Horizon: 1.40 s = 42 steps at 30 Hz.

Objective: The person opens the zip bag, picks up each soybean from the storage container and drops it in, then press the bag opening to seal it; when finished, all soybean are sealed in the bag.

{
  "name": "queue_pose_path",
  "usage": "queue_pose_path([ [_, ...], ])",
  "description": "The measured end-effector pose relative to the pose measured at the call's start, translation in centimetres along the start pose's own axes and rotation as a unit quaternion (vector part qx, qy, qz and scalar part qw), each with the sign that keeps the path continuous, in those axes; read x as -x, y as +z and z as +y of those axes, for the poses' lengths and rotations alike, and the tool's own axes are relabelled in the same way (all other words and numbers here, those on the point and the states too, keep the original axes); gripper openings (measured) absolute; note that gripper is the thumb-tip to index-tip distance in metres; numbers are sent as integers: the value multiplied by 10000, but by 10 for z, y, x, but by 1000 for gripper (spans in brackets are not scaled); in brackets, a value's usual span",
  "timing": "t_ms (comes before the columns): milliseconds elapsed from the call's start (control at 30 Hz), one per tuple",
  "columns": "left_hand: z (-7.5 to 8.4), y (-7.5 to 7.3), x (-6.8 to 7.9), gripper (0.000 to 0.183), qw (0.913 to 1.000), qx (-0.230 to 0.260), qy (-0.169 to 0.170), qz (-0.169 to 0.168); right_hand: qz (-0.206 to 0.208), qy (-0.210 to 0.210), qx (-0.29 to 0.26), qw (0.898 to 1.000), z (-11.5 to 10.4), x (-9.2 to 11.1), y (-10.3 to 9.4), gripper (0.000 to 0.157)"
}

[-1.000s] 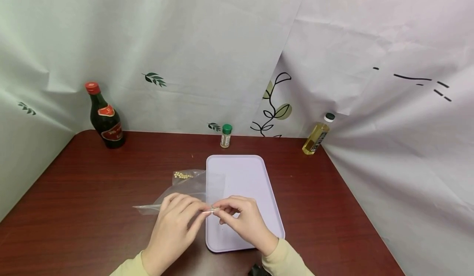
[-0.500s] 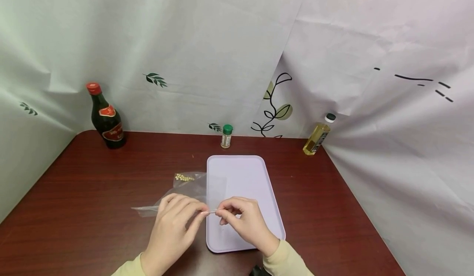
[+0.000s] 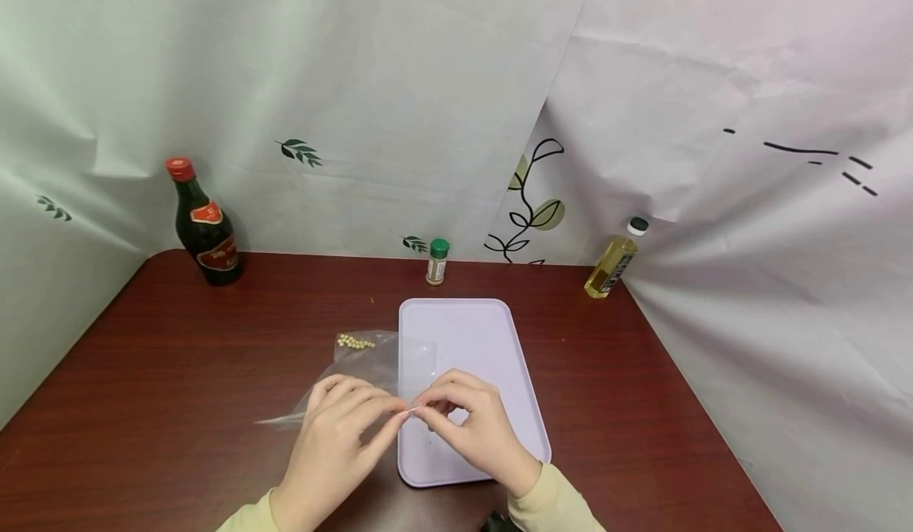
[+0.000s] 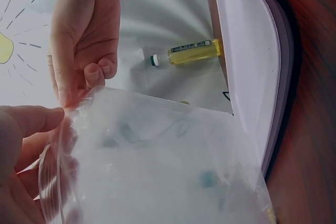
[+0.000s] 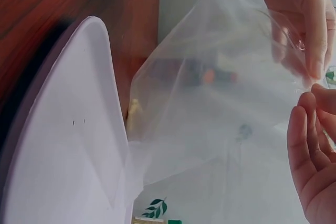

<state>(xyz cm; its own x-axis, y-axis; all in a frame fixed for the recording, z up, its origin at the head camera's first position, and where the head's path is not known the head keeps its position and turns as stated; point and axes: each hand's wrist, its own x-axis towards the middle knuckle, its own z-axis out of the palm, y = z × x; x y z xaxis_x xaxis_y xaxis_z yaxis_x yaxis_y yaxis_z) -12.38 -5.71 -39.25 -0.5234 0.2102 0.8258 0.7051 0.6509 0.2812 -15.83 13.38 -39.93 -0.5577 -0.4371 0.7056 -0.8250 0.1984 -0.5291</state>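
A clear zip bag (image 3: 371, 361) hangs from both hands, its zip edge up. Small round pale-yellow pieces (image 3: 354, 342) are gathered in its far lower corner. My left hand (image 3: 338, 437) pinches the zip edge between thumb and fingers. Right beside it, my right hand (image 3: 474, 429) pinches the same edge near its right end, fingertips almost touching. In the left wrist view the zip strip of the bag (image 4: 157, 161) runs along my left fingers. The right wrist view shows the bag (image 5: 210, 87) spread out flat. Whether the zip is parted cannot be made out.
Under the right hand lies a pale lilac tray (image 3: 471, 342), partly overlapped by the bag. Along the back of the brown table (image 3: 178, 357) stand a dark red-capped bottle (image 3: 207, 235), a green-lidded shaker (image 3: 437, 262) and a yellow oil bottle (image 3: 610, 266).
My left fingertips have shifted slightly right along the zip edge, closing the small gap to my right fingertips. The bag's free left end has dropped a little.
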Motion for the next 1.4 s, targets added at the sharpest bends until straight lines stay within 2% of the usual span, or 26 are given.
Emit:
queue_pose_path([
  [233,1,0,1,40,9997,-103,23,-207,-140,57,37,9999,0,2,-1,6],
  [500,-1,2,2,43,9992,-237,256,-176,-77,-105,166,9998,0,3,0,11],
  [633,-2,3,1,43,9991,-272,311,-127,-89,-56,130,9999,1,4,0,11],
  [900,-3,3,0,44,9984,-344,425,-160,-385,62,-61,9992,-1,3,-6,12],
  [1300,-1,5,-1,40,9977,-261,628,-40,-392,-497,188,9978,3,3,-5,14],
  [1400,-1,4,-1,40,9977,-298,609,-66,-362,-483,285,9978,1,2,-5,12],
])
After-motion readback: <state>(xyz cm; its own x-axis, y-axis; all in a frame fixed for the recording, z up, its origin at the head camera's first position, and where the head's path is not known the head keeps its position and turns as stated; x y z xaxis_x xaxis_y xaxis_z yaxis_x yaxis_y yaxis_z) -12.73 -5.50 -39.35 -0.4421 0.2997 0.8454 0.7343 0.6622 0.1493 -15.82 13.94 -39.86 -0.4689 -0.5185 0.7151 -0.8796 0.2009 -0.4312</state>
